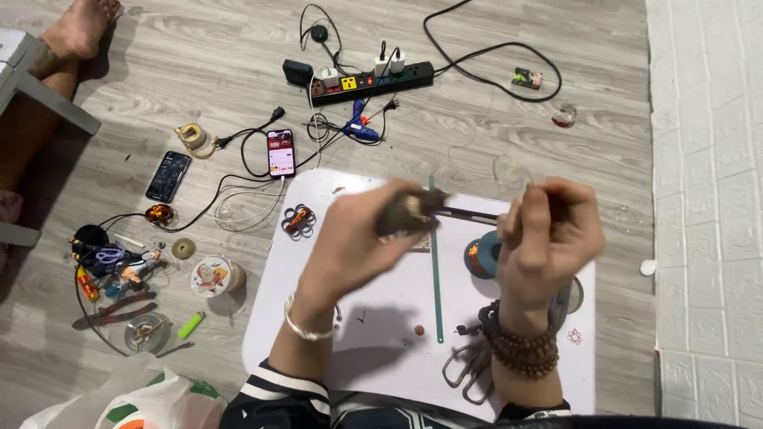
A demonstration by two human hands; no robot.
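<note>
Here, left hand (362,230) gripping one dark lump (409,213), right hand (548,230) fisted on one thin rod (469,214), two phones.

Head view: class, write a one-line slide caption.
Left hand grips a dark lump, right hand a thin rod, above a white board on the floor.

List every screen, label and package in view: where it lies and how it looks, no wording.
Lit phone: floor, above the white board; red screen.
Dark phone: floor, left; black screen.
Round tin: floor beside the board; white picture label.
Plastic bag: bottom left; white, green, orange.
</note>
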